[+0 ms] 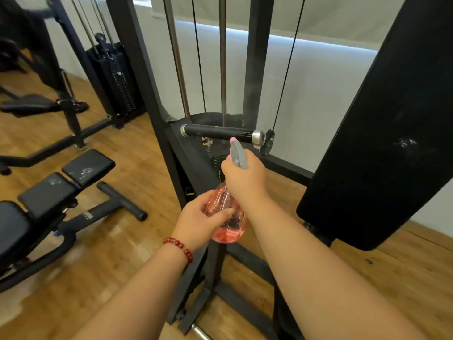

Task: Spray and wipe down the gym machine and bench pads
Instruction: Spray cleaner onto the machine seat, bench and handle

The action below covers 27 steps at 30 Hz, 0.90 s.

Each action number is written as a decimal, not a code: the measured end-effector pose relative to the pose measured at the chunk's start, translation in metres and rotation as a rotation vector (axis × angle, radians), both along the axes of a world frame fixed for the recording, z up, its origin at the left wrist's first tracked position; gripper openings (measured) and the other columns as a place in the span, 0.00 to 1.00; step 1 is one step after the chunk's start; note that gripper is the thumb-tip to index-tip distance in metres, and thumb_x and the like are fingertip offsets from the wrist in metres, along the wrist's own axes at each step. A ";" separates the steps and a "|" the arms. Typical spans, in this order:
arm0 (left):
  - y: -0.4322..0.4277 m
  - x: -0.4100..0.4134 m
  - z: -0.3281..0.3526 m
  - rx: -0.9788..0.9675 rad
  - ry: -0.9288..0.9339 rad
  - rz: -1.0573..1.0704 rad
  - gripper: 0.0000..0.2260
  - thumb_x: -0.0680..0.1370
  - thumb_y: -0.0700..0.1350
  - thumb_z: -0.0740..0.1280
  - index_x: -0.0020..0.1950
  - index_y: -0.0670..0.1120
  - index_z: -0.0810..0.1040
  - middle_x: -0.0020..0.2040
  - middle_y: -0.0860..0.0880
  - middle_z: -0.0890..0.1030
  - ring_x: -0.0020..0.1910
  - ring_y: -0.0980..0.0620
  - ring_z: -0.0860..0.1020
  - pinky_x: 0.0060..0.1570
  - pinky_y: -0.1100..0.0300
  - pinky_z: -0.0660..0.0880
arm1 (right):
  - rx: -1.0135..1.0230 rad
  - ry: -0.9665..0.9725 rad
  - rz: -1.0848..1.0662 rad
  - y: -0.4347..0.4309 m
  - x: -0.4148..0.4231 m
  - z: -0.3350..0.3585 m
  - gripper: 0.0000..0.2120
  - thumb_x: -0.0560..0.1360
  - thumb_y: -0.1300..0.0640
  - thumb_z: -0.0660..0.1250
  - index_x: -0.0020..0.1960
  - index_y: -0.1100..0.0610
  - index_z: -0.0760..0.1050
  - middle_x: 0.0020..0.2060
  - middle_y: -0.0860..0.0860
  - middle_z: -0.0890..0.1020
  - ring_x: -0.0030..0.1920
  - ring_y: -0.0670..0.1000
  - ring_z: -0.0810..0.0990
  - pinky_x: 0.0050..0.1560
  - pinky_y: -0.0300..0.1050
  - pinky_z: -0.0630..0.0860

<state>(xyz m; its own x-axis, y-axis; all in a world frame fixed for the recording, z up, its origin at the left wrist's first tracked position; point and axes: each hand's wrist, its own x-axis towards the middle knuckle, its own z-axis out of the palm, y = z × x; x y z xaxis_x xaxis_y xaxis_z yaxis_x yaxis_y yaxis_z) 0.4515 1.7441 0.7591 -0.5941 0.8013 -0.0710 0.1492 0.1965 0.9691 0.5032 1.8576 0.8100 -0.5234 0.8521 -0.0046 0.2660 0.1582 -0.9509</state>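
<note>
— Where is the bottle?
— The pink bottle (226,217) is hanging in the air at mid-scene, tilting so its top is farther than its base, with pink liquid pooling at the bottom. Its grey head (239,157) is pointing far, just short of the black bar (218,132) on the machine (137,69).
— And the hands?
— Both are holding it. The right hand (245,179) is wrapping around the neck under the head, its arm reaching out from near right. The left hand (196,218) is cupping the body from the left, thumb lying across the front and fingers curling behind. A red bracelet (178,246) is circling that wrist.
— Anything readable?
— A small label (86,215) is showing on the frame of the bench (46,195) at left, too small to read. A strip of marks is running down the stack (117,79) at far left, blurred.
— What else is standing around?
— A long black pad (392,119) is tilting up at right, near the right arm, with a scuff showing on it. The bench is showing white marks too. Everything is standing on a wood floor (127,241).
</note>
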 end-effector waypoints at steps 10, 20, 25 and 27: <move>-0.005 -0.020 -0.009 0.059 -0.070 0.125 0.10 0.76 0.40 0.70 0.56 0.50 0.78 0.45 0.53 0.84 0.42 0.61 0.83 0.37 0.72 0.75 | 0.027 -0.080 0.133 -0.004 -0.041 0.001 0.04 0.77 0.57 0.63 0.48 0.57 0.74 0.35 0.48 0.72 0.33 0.47 0.69 0.33 0.40 0.67; -0.026 -0.092 -0.017 0.068 -0.147 0.088 0.09 0.78 0.43 0.68 0.58 0.49 0.79 0.46 0.54 0.84 0.45 0.61 0.82 0.38 0.72 0.76 | 0.044 -0.193 0.136 -0.030 -0.111 0.007 0.04 0.77 0.57 0.63 0.51 0.55 0.73 0.37 0.47 0.73 0.35 0.46 0.71 0.33 0.40 0.68; -0.048 -0.133 -0.027 0.063 -0.201 0.040 0.09 0.77 0.43 0.69 0.57 0.50 0.79 0.46 0.53 0.85 0.46 0.58 0.83 0.38 0.70 0.76 | 0.082 -0.273 0.045 -0.053 -0.153 -0.003 0.04 0.75 0.58 0.62 0.41 0.56 0.70 0.35 0.49 0.72 0.32 0.47 0.68 0.31 0.42 0.63; -0.055 -0.148 -0.033 0.051 -0.219 0.020 0.11 0.76 0.43 0.69 0.58 0.49 0.79 0.47 0.52 0.85 0.48 0.56 0.83 0.39 0.68 0.77 | 0.055 -0.274 0.001 -0.062 -0.165 -0.009 0.06 0.75 0.58 0.62 0.40 0.55 0.69 0.35 0.50 0.73 0.32 0.48 0.69 0.31 0.43 0.65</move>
